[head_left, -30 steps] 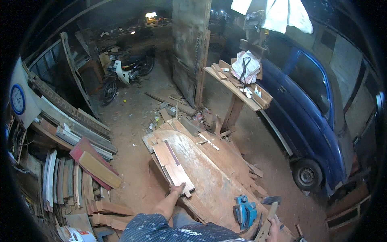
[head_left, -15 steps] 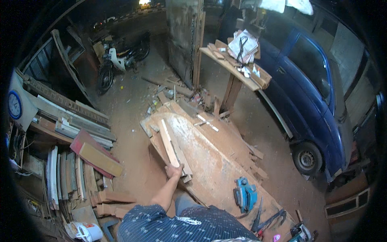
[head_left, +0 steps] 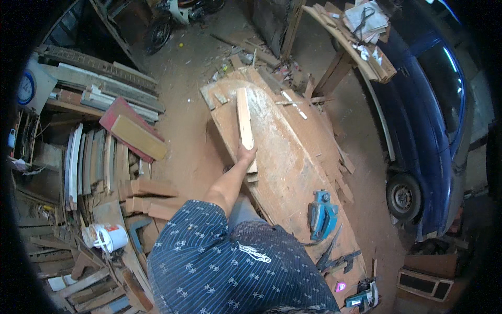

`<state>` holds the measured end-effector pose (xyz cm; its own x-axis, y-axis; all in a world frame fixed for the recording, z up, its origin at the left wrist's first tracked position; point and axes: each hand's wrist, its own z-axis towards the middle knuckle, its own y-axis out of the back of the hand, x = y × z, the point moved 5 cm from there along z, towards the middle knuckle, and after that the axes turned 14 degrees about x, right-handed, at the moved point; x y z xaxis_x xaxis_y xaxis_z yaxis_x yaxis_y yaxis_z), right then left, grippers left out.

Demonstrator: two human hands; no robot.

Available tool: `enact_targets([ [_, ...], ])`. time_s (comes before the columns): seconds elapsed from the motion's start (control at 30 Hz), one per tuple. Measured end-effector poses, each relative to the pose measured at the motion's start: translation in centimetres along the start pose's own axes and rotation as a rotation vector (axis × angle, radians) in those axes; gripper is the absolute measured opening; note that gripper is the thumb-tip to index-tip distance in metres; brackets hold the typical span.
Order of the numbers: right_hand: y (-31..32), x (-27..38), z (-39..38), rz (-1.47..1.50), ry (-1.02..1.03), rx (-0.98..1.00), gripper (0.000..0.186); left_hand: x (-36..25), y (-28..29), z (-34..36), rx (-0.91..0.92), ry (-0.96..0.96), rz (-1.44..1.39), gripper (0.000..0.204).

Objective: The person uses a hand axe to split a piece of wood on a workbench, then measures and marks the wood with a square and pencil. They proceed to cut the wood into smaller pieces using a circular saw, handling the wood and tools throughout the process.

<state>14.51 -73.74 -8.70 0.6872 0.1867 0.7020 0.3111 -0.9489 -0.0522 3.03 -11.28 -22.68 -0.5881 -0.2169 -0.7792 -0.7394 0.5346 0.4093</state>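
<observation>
At the workbench, left fingers grip a board, its long axis pointing forward.

Blue car at right; motorcycle at top; white bucket near stacked boards, left

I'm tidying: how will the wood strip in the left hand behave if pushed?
The wood strip is probably stiff: it looks straight. Its flat face suggests it won't roll. The far end may swing, as the left hand grips nearer the other.
</observation>
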Motion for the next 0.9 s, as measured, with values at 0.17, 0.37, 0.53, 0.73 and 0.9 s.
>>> enact_targets([
  [0.17, 1.4, -1.1, 0.0, -0.044, -0.017, -0.062, 0.034, -1.9, -7.3, -10.4, -0.162, 0.028, -0.056, 0.101],
  [0.37, 2.0, -1.9, -0.3, -0.083, -0.03, -0.095, 0.035, -1.7, -6.2, -10.2, -0.238, -0.002, -0.139, 0.102],
  [0.53, 3.3, -3.0, -1.5, -0.087, -0.017, -0.161, 0.035, -4.1, -1.5, -2.8, -0.243, 0.059, -0.138, 0.101],
  [0.73, 8.2, -4.3, -4.6, -0.116, -0.002, -0.351, 0.036, -4.7, -2.3, -2.2, -0.2, 0.017, -0.082, 0.107],
  [0.9, 10.9, -5.7, -4.9, -0.265, 0.059, -0.486, 0.037, 0.4, 0.0, 2.1, -0.287, 0.001, 0.144, 0.114],
])
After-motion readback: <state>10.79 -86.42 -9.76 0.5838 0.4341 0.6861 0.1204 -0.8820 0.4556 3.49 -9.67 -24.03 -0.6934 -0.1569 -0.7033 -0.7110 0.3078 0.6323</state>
